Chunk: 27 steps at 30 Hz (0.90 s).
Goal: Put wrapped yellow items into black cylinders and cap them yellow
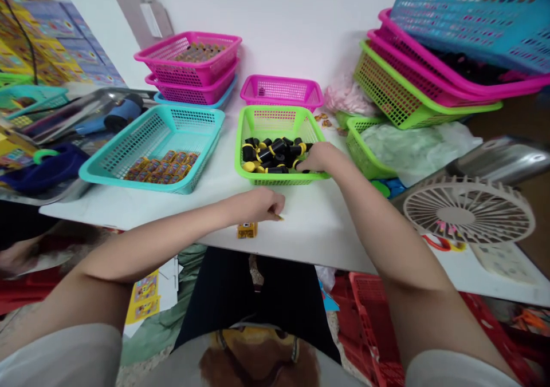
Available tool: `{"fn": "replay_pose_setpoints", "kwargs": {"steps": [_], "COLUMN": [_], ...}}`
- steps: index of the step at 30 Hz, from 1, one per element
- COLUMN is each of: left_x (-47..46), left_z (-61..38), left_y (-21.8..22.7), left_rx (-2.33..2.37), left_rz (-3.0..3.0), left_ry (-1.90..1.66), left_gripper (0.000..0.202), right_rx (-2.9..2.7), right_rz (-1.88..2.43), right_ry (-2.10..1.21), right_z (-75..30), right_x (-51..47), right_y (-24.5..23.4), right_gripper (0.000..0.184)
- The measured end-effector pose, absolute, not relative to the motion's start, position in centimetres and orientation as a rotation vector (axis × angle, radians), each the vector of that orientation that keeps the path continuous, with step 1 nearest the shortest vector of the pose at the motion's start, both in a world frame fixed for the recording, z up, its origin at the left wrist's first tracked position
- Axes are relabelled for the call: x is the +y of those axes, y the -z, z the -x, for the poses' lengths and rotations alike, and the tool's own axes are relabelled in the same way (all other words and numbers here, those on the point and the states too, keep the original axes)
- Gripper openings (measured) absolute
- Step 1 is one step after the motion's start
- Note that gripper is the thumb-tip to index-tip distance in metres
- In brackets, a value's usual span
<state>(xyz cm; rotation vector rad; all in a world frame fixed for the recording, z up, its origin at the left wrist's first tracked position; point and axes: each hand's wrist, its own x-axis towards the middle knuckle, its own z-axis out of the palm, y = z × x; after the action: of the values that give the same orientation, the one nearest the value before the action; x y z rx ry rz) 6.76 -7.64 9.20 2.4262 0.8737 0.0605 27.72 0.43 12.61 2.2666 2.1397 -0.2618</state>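
Observation:
My left hand [260,204] is closed just above the white table, its thumb and fingers pinched together. A small yellow piece [281,218] pokes out from under its fingertips; its kind I cannot make out. Close to that wrist lies a small orange-brown printed packet [247,230]. My right hand [318,158] reaches over the near right corner of a light green basket [279,176]. Its fingers curl down onto a piece in a pile of short black cylinders with yellow ends [275,153]; the fingertips are partly hidden.
To the left stands a turquoise basket [98,172] with several small printed packets [165,166]. Pink baskets [189,69] are stacked behind it, and another pink basket [281,92] sits at the wall. More stacked baskets [387,89] and a round fan [468,210] are on the right.

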Motion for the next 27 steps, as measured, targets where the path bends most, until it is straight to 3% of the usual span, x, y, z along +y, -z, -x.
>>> {"fn": "replay_pose_setpoints", "kwargs": {"steps": [3, 6, 10, 14, 22, 27], "left_x": [-7.3, -6.7, -5.7, -4.5, -3.3, -3.7], "left_z": [-6.2, -6.1, -6.8, -6.9, -6.0, -6.3], "left_y": [-10.9, -12.5, -11.9, -8.4, -5.0, -4.9], "left_rx": [0.799, 0.879, 0.926, 0.76, 0.475, 0.524], "left_rz": [-2.282, -2.197, -2.088, -2.234, -2.73, -2.743], "left_ry": [-0.391, -0.702, -0.925, -1.11, -1.546, -1.578], "left_gripper": [0.017, 0.034, 0.049, 0.04, 0.031, 0.035], "right_rx": [2.314, 2.65, 3.152, 3.539, 3.189, 3.295], "right_rz": [-2.452, -2.614, -2.394, -2.062, -2.291, -2.268], "right_ry": [0.41, 1.018, 1.697, 1.752, 2.097, 2.026], "right_z": [-29.4, -30.5, -30.4, -29.4, -27.3, -27.6], "right_x": [-1.3, -2.7, -3.8, -5.1, -8.1, -8.1], "right_y": [-13.0, -11.5, -8.0, -6.3, -6.5, -6.1], "right_gripper": [0.02, 0.025, 0.047, 0.062, 0.04, 0.033]}}
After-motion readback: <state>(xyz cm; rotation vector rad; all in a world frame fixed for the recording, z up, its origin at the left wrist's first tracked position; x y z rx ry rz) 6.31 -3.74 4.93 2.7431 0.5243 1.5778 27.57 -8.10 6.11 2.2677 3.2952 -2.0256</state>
